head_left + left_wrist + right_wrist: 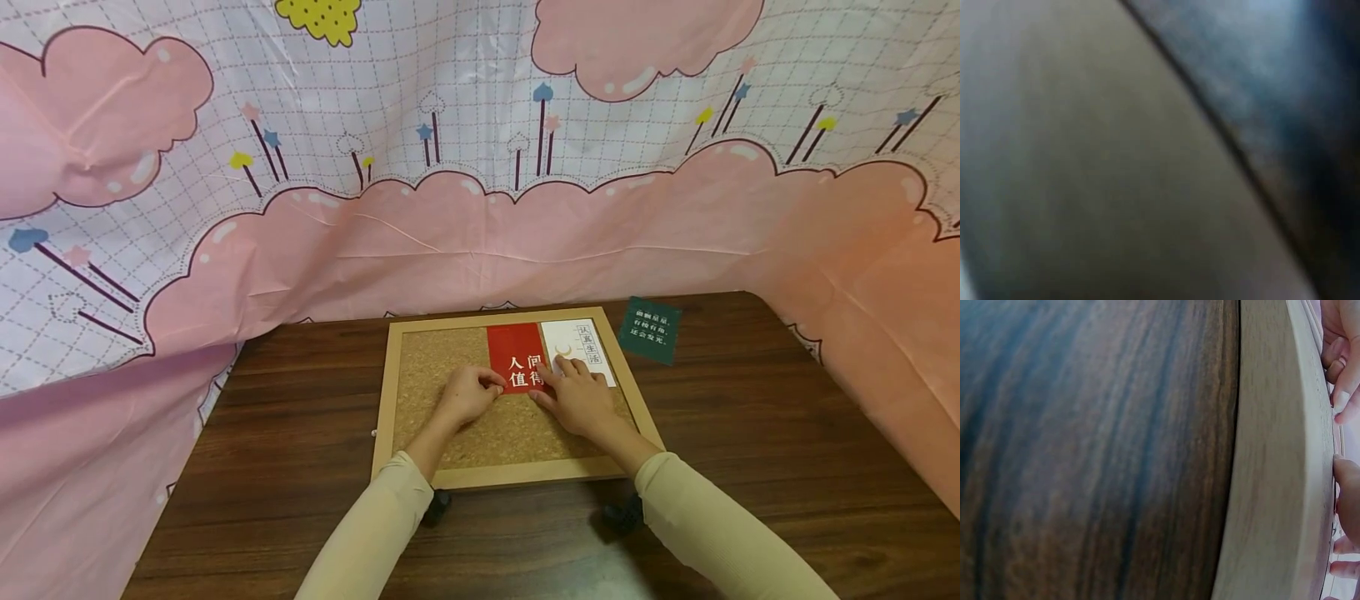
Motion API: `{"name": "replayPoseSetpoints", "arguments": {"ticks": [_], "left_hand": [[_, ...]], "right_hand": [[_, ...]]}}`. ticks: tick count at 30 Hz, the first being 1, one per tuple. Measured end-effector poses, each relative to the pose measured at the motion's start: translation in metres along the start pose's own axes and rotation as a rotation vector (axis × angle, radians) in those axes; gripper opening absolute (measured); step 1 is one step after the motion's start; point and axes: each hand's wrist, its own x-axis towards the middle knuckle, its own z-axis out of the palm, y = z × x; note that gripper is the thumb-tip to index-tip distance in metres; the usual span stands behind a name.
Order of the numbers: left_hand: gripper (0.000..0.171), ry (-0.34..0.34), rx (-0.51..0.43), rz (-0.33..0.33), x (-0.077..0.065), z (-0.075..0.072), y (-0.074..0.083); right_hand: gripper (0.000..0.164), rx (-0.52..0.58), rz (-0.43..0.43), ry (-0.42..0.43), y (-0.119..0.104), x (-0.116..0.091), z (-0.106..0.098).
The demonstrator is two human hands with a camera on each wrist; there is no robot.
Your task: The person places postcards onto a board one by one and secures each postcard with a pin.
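A red card with white characters lies on a cork board in a pale wooden frame. My left hand pinches the card's lower left corner between thumb and finger. Over its lower right part, my right hand rests with spread fingers, the thumb by the bottom edge. Those fingers also overlap a white card with a moon and boxed characters, set beside the red one. The right wrist view catches the left hand's fingertips and the right thumb at its right edge.
A dark green card with white writing lies on the brown wooden table, right of the frame. Black devices sit under the wrists. Behind the table hangs a pink, cloud-patterned curtain. The left wrist view is blurred.
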Motion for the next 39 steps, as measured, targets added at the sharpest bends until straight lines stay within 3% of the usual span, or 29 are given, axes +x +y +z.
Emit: {"name": "replayPoseSetpoints", "arguments": {"ticks": [8, 16, 27, 39], "left_hand": [[0.011, -0.028, -0.049, -0.002, 0.0009, -0.0010, -0.0016], [0.014, -0.024, -0.025, 0.019, 0.0029, 0.0014, -0.0040], [0.013, -0.031, -0.059, 0.014, 0.0028, 0.0011, -0.0023], [0.011, -0.039, -0.142, -0.127, 0.0075, -0.0031, -0.0059]], "right_hand": [[0.057, -0.009, 0.000, 0.002, 0.0000, -0.0007, 0.0001], [0.058, -0.024, -0.003, -0.008, 0.0007, -0.0016, 0.0020], [0.057, -0.036, -0.009, 0.002, 0.0006, -0.0013, 0.0008], [0.058, -0.047, -0.014, -0.004, -0.0009, -0.0007, 0.0004]]}}
